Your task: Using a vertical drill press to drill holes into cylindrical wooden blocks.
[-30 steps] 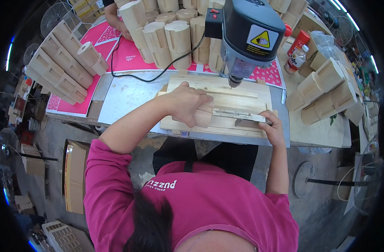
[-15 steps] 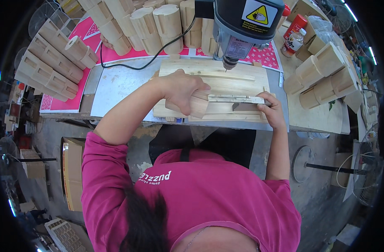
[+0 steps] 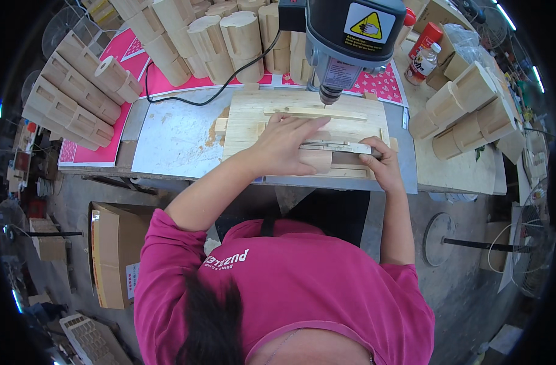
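My left hand (image 3: 284, 143) is laid over a pale wooden block (image 3: 316, 161), its thumb at the near side and its fingers spread across the far side. The block sits against a narrow metal strip (image 3: 335, 146) with a flat grey metal piece (image 3: 349, 158) below it. My right hand (image 3: 382, 163) has its fingers closed around the right end of the strip. Under both hands lies a wooden board (image 3: 244, 131) with thin battens fixed on it. Just beyond, the drill press (image 3: 345, 67) points its thin bit (image 3: 324, 106) down at the board. My left palm hides part of the block.
Stacked wooden cylinders (image 3: 241, 36) line the back of the table, with slotted ones (image 3: 77, 91) at the left and more (image 3: 472, 109) at the right. A black cable (image 3: 199, 100) crosses the white tabletop (image 3: 168, 131). A bottle (image 3: 422, 64) stands back right; a cardboard box (image 3: 117, 255) is lower left.
My left hand has moved right with the wooden block, which now sits farther along the metal strip. The strip and my right hand have shifted slightly left and nearer.
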Tool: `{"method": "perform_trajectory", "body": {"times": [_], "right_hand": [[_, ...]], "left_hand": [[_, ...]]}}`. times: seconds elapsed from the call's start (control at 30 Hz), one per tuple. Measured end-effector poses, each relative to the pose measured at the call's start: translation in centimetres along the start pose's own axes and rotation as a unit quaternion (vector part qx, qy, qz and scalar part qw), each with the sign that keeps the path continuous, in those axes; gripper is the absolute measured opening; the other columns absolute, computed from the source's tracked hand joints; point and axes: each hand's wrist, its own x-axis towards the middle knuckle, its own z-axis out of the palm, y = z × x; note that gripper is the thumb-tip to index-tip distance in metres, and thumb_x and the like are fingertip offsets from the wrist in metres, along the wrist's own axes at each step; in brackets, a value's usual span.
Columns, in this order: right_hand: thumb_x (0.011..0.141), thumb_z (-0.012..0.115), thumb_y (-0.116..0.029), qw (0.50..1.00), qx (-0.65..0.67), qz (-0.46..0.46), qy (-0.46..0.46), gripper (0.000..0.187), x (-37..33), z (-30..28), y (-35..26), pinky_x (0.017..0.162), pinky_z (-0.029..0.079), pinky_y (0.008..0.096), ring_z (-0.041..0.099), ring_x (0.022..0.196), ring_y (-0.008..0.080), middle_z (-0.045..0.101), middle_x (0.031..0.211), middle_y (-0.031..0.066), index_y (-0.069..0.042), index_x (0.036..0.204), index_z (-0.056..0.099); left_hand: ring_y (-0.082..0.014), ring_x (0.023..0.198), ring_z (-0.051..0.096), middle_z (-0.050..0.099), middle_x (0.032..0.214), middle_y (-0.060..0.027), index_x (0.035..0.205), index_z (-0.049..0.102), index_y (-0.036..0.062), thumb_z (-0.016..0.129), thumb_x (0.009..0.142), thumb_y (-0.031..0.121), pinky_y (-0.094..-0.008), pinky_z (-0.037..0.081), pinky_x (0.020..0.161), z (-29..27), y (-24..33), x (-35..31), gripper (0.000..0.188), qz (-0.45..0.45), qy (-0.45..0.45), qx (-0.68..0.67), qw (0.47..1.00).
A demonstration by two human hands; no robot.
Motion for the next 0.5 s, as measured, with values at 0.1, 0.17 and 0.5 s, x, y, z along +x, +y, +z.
{"method": "perform_trajectory", "body": {"times": [0.1, 0.17, 0.5], "right_hand": [[0.071, 0.066, -0.003, 0.998, -0.054, 0.003, 0.028, 0.027, -0.7, 0.2, -0.2, 0.080, 0.040, 0.0253, 0.053, 0.088, 0.0143, 0.057, 0.092, 0.0036, -0.002, 0.097, 0.058], [0.070, 0.068, -0.006, 0.942, -0.281, -0.139, 0.116, 0.030, -1.3, -0.2, 0.0, 0.077, 0.041, 0.0277, 0.053, 0.082, 0.0182, 0.055, 0.089, 0.0066, -0.004, 0.098, 0.057], [0.069, 0.068, -0.003, 0.953, -0.265, -0.073, 0.124, 0.032, -1.1, 0.9, -0.4, 0.058, 0.042, 0.0281, 0.052, 0.068, 0.0219, 0.053, 0.081, 0.0098, -0.003, 0.098, 0.055]], "left_hand": [[-0.0304, 0.097, 0.052, 0.055, 0.102, -0.0136, 0.122, 0.042, 0.0067, 0.079, 0.051, 0.035, -0.0415, 0.034, 0.087, -0.2, -0.5, -2.0, 0.084, 0.013, 0.198, 0.005, 0.980], [-0.0306, 0.093, 0.051, 0.054, 0.101, -0.0139, 0.120, 0.044, 0.0052, 0.080, 0.050, 0.034, -0.0400, 0.036, 0.084, 1.0, -1.7, -5.4, 0.083, -0.065, 0.225, -0.044, 0.971], [-0.0295, 0.082, 0.052, 0.052, 0.093, -0.0147, 0.113, 0.051, -0.0023, 0.077, 0.056, 0.020, -0.0361, 0.041, 0.071, 6.2, 0.3, -7.5, 0.066, -0.135, 0.259, -0.034, 0.956]]}}
